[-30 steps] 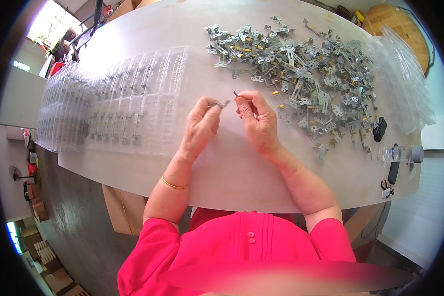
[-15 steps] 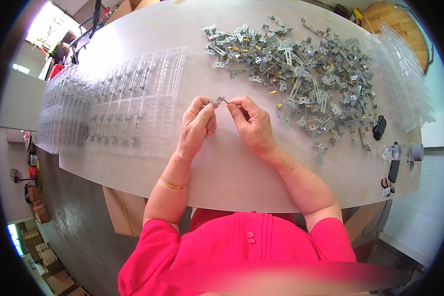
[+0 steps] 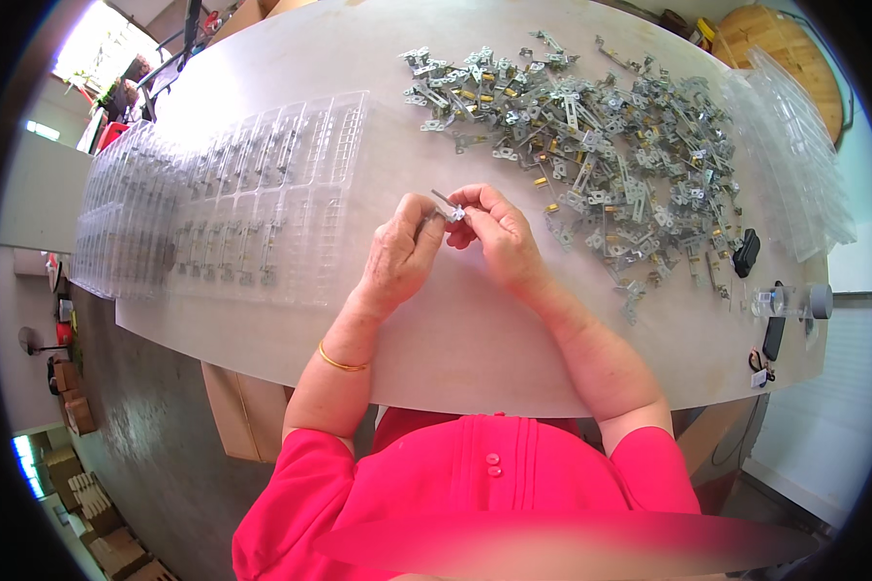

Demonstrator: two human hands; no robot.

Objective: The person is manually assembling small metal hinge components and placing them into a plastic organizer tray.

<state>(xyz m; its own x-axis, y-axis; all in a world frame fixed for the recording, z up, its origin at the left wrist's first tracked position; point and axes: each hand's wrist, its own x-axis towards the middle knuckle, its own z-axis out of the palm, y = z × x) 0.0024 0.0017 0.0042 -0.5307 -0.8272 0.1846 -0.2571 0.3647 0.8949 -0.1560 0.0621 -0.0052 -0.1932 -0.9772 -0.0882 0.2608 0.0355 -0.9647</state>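
On the far left sat the clear trays (image 3: 213, 213), some pockets already holding metal pieces, spread across the pale worktop (image 3: 475, 339). Centre stage, the left hand (image 3: 397, 257) had its fingers pinching one end of a small metal part (image 3: 452, 208), held just above the worktop, and the right hand (image 3: 499, 237) pinched the other end, fingertips nearly touching. Best done, I'd judge, with the part kept steady in the left fingers while the right ones did the fine fitting, close over the worktop so a slip lost nothing. To the right lay the pile (image 3: 591, 136) of loose metal parts, within easy reach.
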